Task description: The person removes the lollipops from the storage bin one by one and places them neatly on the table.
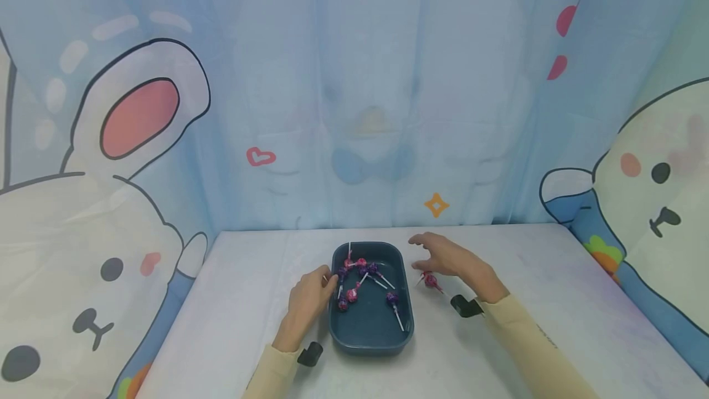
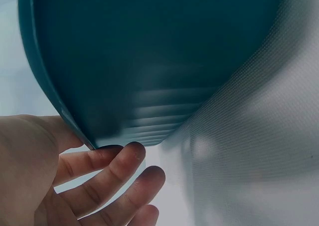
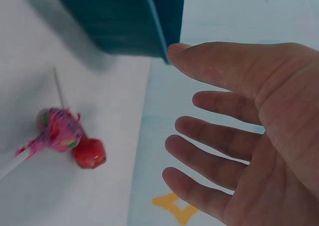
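Tub (image 1: 372,343): dark blue-green, round-cornered, on white table (image 1: 232,319); pink- and purple-wrapped round lollipops (image 1: 351,295) inside.
Left hand (image 1: 307,297): pinches tub's left rim.
Right hand (image 1: 445,257): fingers spread, near loose red lollipop (image 3: 90,153) and pink-wrapped lollipop (image 3: 64,130), right of tub; rim contact unclear.

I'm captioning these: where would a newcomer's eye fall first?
Probably the dark blue tray of pink and purple lollipops on the white table, its left side held by the left hand. Then the right hand, open near two loose lollipops right of the tray. On the cloth behind, a cartoon rabbit looms at left.
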### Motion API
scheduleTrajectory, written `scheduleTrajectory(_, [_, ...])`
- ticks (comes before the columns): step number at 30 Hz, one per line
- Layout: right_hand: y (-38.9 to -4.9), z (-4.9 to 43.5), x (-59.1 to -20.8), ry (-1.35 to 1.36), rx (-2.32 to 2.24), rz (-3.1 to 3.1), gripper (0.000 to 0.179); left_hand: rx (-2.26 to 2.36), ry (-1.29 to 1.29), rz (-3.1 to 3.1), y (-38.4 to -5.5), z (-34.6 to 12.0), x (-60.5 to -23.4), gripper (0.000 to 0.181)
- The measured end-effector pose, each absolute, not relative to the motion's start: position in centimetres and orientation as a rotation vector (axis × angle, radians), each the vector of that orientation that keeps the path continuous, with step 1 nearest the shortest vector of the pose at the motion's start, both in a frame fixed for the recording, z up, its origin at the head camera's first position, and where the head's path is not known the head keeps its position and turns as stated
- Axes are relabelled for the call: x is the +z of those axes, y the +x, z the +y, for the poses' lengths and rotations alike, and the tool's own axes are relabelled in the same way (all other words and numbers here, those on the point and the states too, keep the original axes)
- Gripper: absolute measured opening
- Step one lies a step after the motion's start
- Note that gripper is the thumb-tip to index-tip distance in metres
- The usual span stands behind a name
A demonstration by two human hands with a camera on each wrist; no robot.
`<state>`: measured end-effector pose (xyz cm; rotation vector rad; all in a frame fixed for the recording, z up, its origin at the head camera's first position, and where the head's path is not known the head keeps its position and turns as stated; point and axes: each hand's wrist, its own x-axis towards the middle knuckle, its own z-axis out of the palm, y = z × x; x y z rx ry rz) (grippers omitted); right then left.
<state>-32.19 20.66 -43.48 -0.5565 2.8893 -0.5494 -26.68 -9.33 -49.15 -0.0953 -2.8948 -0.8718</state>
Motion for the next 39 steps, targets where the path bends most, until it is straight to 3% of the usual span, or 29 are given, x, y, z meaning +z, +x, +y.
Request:
scheduleTrajectory(25, [-31.5, 14.0, -41.1, -0.924, -0.366, 2.857, 0.055, -0.858, -0.111, -2.896, -26.7, -9.3, -49.1, 0.019])
scheduleTrajectory(39, [-31.0, 10.4, -41.9, -1.038, -0.264, 2.791, 0.049, -0.892, -0.127, -2.894, -26.7, -9.5, -49.0, 0.019])
